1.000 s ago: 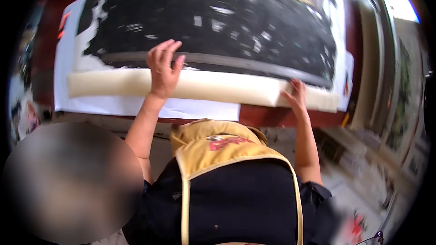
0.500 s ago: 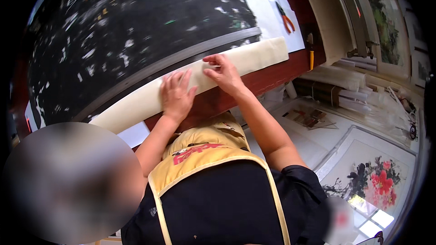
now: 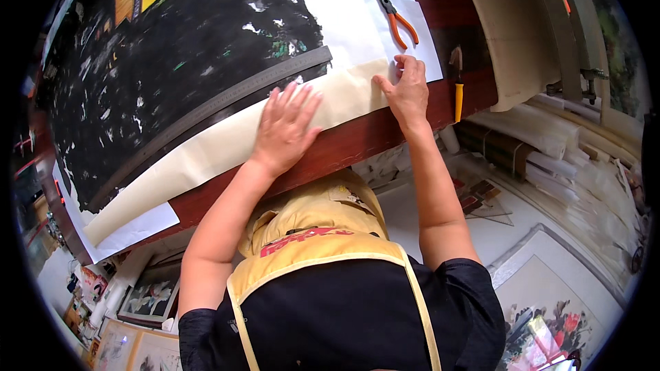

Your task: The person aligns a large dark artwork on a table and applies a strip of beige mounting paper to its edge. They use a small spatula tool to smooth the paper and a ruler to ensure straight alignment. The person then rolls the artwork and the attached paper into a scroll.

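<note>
Left hand [image 3: 285,127] spread flat on cream strip [image 3: 350,93]; right hand [image 3: 409,93] half-curled, thumb apart, at strip's right end.

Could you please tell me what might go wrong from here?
The left hand lies spread on the cream strip, so an uneven push might crease it. The right hand is close to the orange-handled pliers, which a sweep could knock. The yellow-handled tool lies near the edge of the table and might fall if bumped.
</note>
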Motion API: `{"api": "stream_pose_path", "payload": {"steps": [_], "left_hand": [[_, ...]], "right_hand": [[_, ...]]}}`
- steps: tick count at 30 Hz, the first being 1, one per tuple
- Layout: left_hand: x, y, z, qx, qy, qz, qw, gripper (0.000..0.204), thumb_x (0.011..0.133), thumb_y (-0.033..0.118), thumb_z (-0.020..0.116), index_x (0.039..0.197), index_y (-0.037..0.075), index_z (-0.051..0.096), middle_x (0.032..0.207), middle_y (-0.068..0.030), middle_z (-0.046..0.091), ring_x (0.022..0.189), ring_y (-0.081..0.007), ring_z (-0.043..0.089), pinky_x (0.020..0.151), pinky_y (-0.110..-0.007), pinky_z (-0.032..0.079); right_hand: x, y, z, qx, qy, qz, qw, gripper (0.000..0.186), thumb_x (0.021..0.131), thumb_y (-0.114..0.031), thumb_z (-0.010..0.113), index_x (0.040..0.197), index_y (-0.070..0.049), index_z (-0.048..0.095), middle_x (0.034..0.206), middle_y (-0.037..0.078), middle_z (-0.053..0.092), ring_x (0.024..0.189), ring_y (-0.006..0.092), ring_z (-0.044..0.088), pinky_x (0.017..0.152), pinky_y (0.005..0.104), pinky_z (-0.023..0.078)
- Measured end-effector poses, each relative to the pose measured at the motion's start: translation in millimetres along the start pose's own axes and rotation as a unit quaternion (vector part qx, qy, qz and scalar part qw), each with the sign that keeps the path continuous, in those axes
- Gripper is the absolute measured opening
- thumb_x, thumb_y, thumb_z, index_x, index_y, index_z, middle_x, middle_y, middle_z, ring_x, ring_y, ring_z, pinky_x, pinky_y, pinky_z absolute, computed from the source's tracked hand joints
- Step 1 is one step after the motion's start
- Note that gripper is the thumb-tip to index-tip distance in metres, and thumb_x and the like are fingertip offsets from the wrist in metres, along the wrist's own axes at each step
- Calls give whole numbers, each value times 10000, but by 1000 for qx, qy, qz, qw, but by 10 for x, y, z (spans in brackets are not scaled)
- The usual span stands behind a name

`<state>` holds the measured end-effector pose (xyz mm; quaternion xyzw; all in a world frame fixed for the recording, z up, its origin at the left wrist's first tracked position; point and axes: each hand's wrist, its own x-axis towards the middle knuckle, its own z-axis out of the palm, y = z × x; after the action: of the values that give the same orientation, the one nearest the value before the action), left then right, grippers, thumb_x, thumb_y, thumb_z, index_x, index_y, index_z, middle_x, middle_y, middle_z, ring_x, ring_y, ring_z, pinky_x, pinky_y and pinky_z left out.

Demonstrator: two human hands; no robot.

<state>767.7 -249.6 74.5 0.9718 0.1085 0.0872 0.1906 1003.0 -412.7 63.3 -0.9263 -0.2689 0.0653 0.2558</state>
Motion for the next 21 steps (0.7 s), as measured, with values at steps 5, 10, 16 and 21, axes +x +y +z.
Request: {"api": "stream_pose_path", "payload": {"steps": [5,10,16,21], "left_hand": [[393,179,371,-2,-21,12,1000,686,936,351,702,1563,218,457,1626,-24,417,1520,-262,340,1263,-500,215],[367,149,485,11,-40,9,999,684,936,368,689,1563,217,461,1633,-26,408,1532,-258,324,1269,-506,199],[376,155,465,15,-51,7,999,705,924,356,701,1569,213,455,1639,-28,400,1541,-264,306,1278,-518,168],[397,184,460,20,-59,1,998,729,909,336,719,1573,209,448,1645,-30,390,1548,-271,291,1276,-530,162]], "right_hand": [[50,-12,-47,71,-47,72,994,508,751,-226,884,1151,-44,630,984,113,640,871,269,667,809,395,554],[40,150,-53,121,-29,62,990,232,822,-227,818,951,-71,705,842,73,657,812,257,664,753,395,538],[105,233,-67,104,-31,47,993,152,853,-218,778,832,-81,716,814,56,656,796,236,658,722,385,531],[153,197,-95,90,-49,60,993,158,839,-223,784,808,-86,712,792,43,654,748,218,666,690,373,533]]}}
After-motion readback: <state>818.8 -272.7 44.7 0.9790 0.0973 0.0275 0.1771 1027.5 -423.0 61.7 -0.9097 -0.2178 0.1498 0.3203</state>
